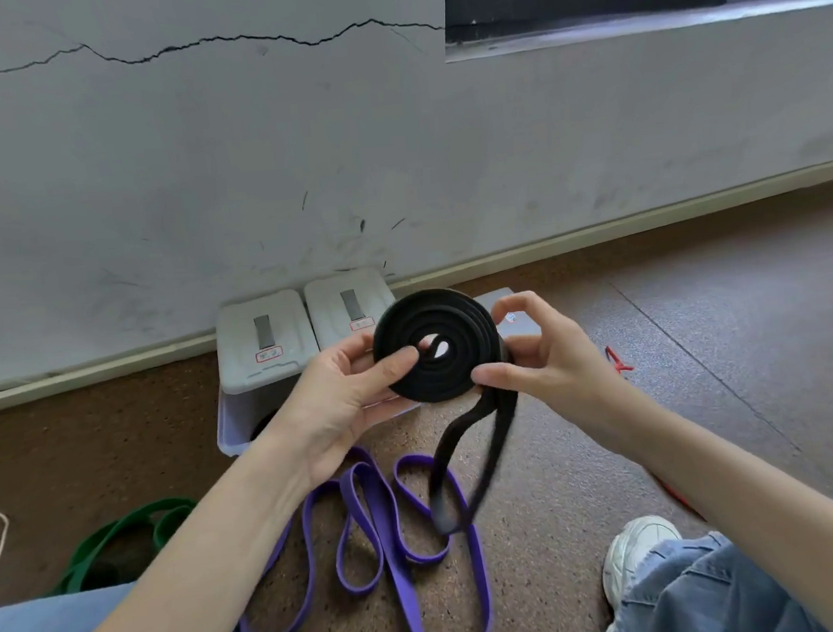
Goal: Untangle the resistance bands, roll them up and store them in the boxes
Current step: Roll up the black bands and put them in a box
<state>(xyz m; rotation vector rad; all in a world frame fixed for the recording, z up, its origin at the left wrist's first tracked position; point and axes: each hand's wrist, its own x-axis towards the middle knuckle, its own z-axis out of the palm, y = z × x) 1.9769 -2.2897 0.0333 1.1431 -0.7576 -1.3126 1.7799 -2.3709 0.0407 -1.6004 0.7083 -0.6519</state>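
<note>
Head view: the left hand [346, 397] pinches the black band [435, 347] coil, thumb across its face, so the wound turns cannot spring loose. The right hand [534, 356] grips the coil's rim, likely feeding the hanging tail round. The purple band [398, 529] and green band [116, 538] lie loose on the floor [709, 340]; boxes [265, 339] wait by the wall.
</note>
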